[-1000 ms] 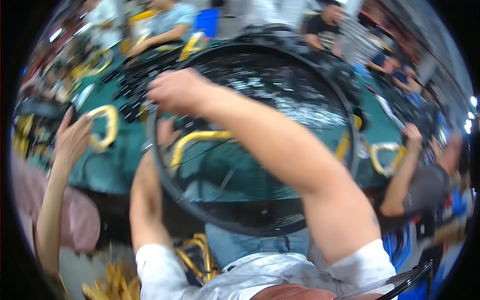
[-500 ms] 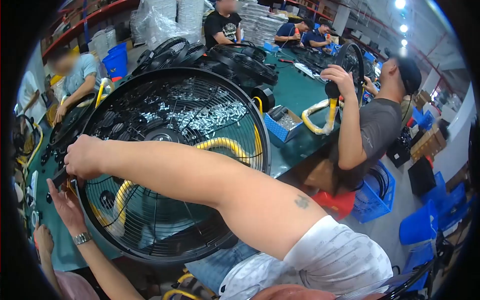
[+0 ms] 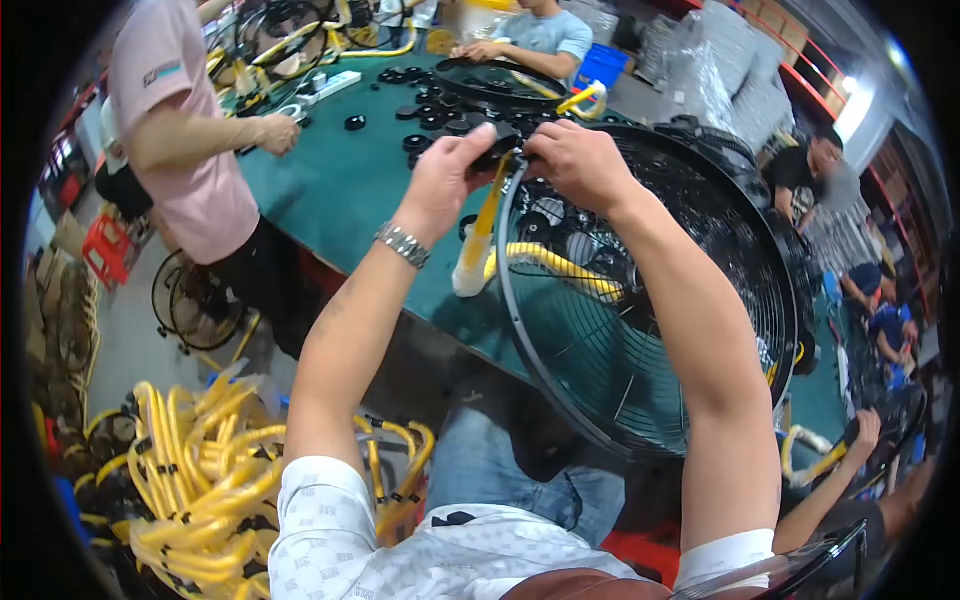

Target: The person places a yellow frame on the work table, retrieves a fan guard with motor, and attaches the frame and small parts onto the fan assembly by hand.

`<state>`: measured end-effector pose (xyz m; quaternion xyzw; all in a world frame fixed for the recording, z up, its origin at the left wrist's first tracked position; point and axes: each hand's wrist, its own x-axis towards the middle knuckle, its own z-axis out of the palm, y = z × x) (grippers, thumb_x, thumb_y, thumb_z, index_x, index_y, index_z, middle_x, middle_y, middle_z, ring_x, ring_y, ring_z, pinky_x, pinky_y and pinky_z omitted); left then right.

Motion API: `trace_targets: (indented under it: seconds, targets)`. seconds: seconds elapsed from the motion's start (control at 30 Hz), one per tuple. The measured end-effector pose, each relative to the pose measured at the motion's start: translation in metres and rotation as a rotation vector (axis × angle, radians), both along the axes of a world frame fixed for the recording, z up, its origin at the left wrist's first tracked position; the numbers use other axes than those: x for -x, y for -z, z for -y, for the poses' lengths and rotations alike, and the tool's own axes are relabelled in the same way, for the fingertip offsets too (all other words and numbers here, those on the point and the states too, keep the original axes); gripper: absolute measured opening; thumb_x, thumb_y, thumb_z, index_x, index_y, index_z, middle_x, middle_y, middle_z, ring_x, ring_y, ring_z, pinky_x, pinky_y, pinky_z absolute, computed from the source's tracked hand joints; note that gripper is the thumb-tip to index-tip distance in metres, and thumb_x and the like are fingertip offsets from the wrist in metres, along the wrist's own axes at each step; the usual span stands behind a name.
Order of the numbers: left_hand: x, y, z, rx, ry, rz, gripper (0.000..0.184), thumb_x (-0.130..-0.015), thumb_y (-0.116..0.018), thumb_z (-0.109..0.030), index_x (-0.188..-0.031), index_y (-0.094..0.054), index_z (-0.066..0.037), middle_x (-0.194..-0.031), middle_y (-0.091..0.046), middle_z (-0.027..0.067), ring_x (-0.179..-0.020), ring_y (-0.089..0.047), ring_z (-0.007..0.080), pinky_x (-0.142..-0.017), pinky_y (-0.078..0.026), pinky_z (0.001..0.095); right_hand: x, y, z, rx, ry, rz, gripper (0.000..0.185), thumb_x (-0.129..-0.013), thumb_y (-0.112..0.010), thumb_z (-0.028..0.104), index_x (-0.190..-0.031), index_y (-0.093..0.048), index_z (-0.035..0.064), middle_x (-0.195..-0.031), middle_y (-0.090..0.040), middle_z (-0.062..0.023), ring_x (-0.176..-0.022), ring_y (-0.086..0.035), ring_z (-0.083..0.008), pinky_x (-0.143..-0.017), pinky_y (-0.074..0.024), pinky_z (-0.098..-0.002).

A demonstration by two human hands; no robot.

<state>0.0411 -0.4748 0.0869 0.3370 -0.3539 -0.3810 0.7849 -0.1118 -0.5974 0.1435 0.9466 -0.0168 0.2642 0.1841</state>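
Note:
A large round black fan with a wire grille (image 3: pixel 640 370) stands tilted at the edge of the green table, in front of my body. At its upper left rim, my left hand (image 3: pixel 450 180), with a metal watch on the wrist, is closed around a black knob (image 3: pixel 497 150) at the end of a yellow tube (image 3: pixel 480 235). My right hand (image 3: pixel 580 162) pinches at the rim just beside it; whatever is between its fingertips is too small to make out. Through the grille another yellow curved tube (image 3: pixel 560 262) shows.
Black round caps (image 3: pixel 430 118) are scattered on the green table (image 3: pixel 340 200). A person in pink (image 3: pixel 190 140) stands at the left, another in light blue (image 3: pixel 550 40) works across. Wrapped yellow tubes (image 3: pixel 200 480) are heaped at lower left. More people are at the right.
The view has swung left. My left hand, with the watch, and the black knob now show more fully at the rim, and my right hand remains beside them. The fan appears further right.

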Motion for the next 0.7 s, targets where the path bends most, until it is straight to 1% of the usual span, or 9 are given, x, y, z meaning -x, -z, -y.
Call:
trace_targets:
  seconds: [0.03, 0.17, 0.23, 0.33, 0.37, 0.43, 0.53, 0.63, 0.7]
  targets:
    - [-0.002, 0.000, 0.001, -0.033, 0.042, 0.018, 0.028, -0.087, -0.069, -0.031, -0.096, -0.063, -0.006, -0.092, -0.065, 0.0027, -0.084, -0.062, 0.0107, -0.079, -0.052, 0.0284, 0.001, -0.002, -0.003, -0.002, 0.022, -0.007, 0.022, -0.080, -0.067, 0.030, -0.093, -0.064, 0.0120, -0.091, -0.061, -0.0007, -0.092, -0.060, -0.0202, -0.071, -0.0522, -0.0340]
    - [0.001, 0.000, 0.001, -0.017, 0.041, -0.029, 0.026, -0.089, -0.065, -0.030, -0.098, -0.062, -0.006, -0.091, -0.064, 0.0023, -0.083, -0.061, 0.0097, -0.078, -0.053, 0.0279, 0.000, -0.002, -0.003, 0.018, 0.004, -0.006, 0.022, -0.080, -0.066, 0.031, -0.092, -0.065, 0.0123, -0.089, -0.061, -0.0011, -0.089, -0.060, -0.0205, -0.070, -0.0513, -0.0335]
    - [0.002, 0.003, 0.006, 0.031, -0.037, -0.081, 0.026, -0.089, -0.063, -0.028, -0.102, -0.060, -0.006, -0.092, -0.062, 0.0019, -0.081, -0.060, 0.0091, -0.076, -0.052, 0.0269, 0.001, -0.003, -0.006, 0.007, 0.014, -0.019, 0.022, -0.080, -0.066, 0.031, -0.092, -0.065, 0.0125, -0.089, -0.061, -0.0011, -0.089, -0.060, -0.0205, -0.070, -0.0510, -0.0332]
    - [0.003, 0.003, 0.007, -0.038, -0.046, 0.037, 0.026, -0.090, -0.060, -0.026, -0.107, -0.059, -0.006, -0.093, -0.061, 0.0010, -0.080, -0.058, 0.0085, -0.074, -0.051, 0.0254, 0.001, -0.003, -0.006, 0.013, 0.018, -0.021, 0.022, -0.080, -0.066, 0.032, -0.092, -0.065, 0.0131, -0.088, -0.061, -0.0011, -0.088, -0.060, -0.0207, -0.070, -0.0509, -0.0333]
    - [0.004, 0.006, 0.011, -0.017, 0.003, 0.021, 0.027, -0.091, -0.056, -0.024, -0.111, -0.059, -0.006, -0.094, -0.061, 0.0005, -0.082, -0.058, 0.0083, -0.075, -0.049, 0.0247, 0.002, -0.004, -0.007, 0.021, 0.025, -0.022, 0.022, -0.080, -0.066, 0.032, -0.092, -0.065, 0.0133, -0.088, -0.061, -0.0011, -0.088, -0.060, -0.0206, -0.070, -0.0509, -0.0335]
    - [0.006, 0.005, 0.013, 0.015, 0.017, 0.028, 0.032, -0.093, -0.051, -0.024, -0.118, -0.058, -0.006, -0.096, -0.061, -0.0003, -0.086, -0.057, 0.0078, -0.079, -0.048, 0.0257, 0.002, -0.004, -0.007, 0.011, 0.023, -0.018, 0.023, -0.079, -0.067, 0.032, -0.092, -0.066, 0.0137, -0.088, -0.061, -0.0007, -0.089, -0.061, -0.0205, -0.071, -0.0511, -0.0335]
    - [0.005, 0.004, 0.012, 0.023, 0.108, 0.025, 0.039, -0.093, -0.046, -0.025, -0.127, -0.055, -0.007, -0.104, -0.061, 0.0015, -0.092, -0.057, 0.0093, -0.084, -0.047, 0.0279, 0.002, -0.004, -0.006, 0.006, 0.033, -0.008, 0.023, -0.078, -0.068, 0.032, -0.091, -0.066, 0.0134, -0.089, -0.061, -0.0003, -0.089, -0.061, -0.0205, -0.070, -0.0513, -0.0337]
    - [0.007, 0.005, 0.006, 0.019, 0.018, 0.195, 0.043, -0.093, -0.042, -0.025, -0.132, -0.053, -0.008, -0.113, -0.061, 0.0034, -0.098, -0.057, 0.0112, -0.088, -0.045, 0.0294, 0.001, -0.002, -0.001, 0.032, 0.024, -0.017, 0.021, -0.079, -0.067, 0.030, -0.089, -0.065, 0.0127, -0.092, -0.062, -0.0027, -0.091, -0.061, -0.0235, -0.073, -0.0525, -0.0351]
    - [0.001, 0.009, 0.010, 0.053, 0.029, 0.220, 0.043, -0.093, -0.041, -0.023, -0.132, -0.053, -0.008, -0.119, -0.060, 0.0049, -0.104, -0.056, 0.0128, -0.092, -0.043, 0.0303, 0.001, -0.005, -0.002, 0.011, 0.077, -0.074, 0.019, -0.079, -0.067, 0.030, -0.087, -0.063, 0.0125, -0.093, -0.061, -0.0037, -0.093, -0.061, -0.0245, -0.074, -0.0533, -0.0363]
